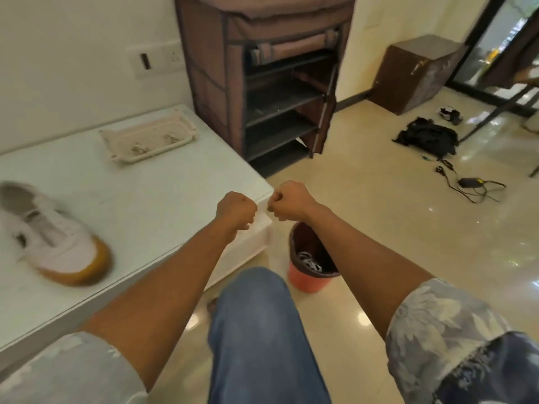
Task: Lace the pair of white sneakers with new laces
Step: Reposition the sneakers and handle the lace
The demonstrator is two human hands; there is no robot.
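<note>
One white sneaker [49, 231] with a tan sole lies on the white table [151, 199] at the left, toe pointing toward me, laces threaded through it. My left hand [236, 209] and my right hand [287, 201] are both curled into fists, held out side by side over the table's right corner. Nothing shows inside either fist. They almost touch each other. The second sneaker is out of view.
A cream plastic basket [148, 138] sits at the table's back. A brown fabric shoe rack [271, 74] stands behind it. A red bin [309, 258] holding white laces stands on the floor below my right hand. Black cloth [425, 139] and a charger with cables [469, 183] lie on the tiles.
</note>
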